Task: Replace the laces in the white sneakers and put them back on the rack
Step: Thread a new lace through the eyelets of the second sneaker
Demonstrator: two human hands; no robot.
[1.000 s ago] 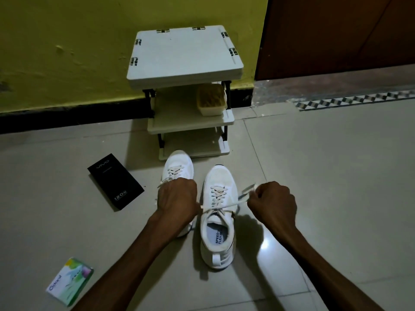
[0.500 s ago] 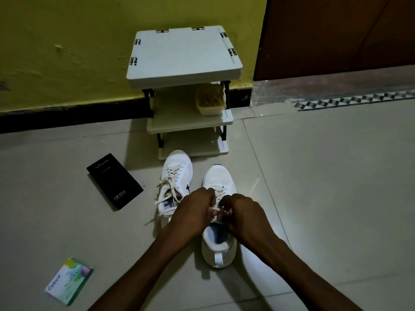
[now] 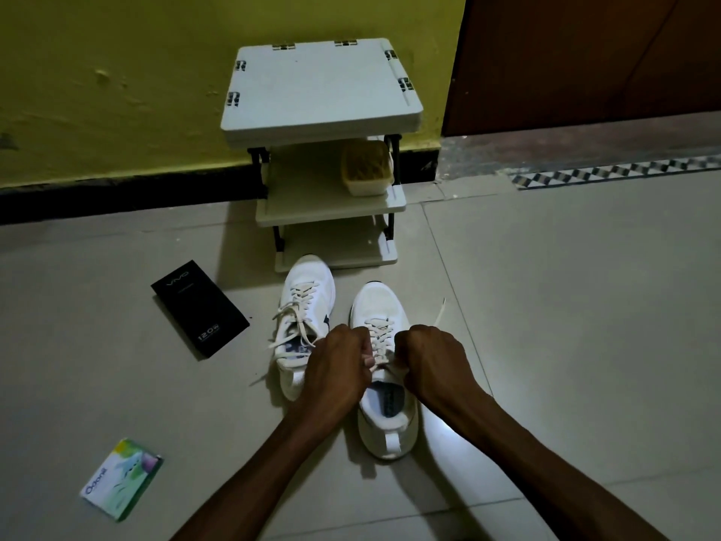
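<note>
White sneakers [image 3: 310,279] stand side by side on the floor [image 3: 546,306] just in front of the rack [image 3: 320,87]. Over the one farther right, the left hand [image 3: 337,369] and right hand [image 3: 433,365] face each other knuckles up, fingers [image 3: 364,361] curled, pinching its lace [image 3: 379,337] at the top eyelets. Draw both ends evenly, snug before knotting.

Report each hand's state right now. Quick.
Left hand: closed, pinching the lace of the sneaker between the hands.
Right hand: closed, gripping the same lace.
</note>
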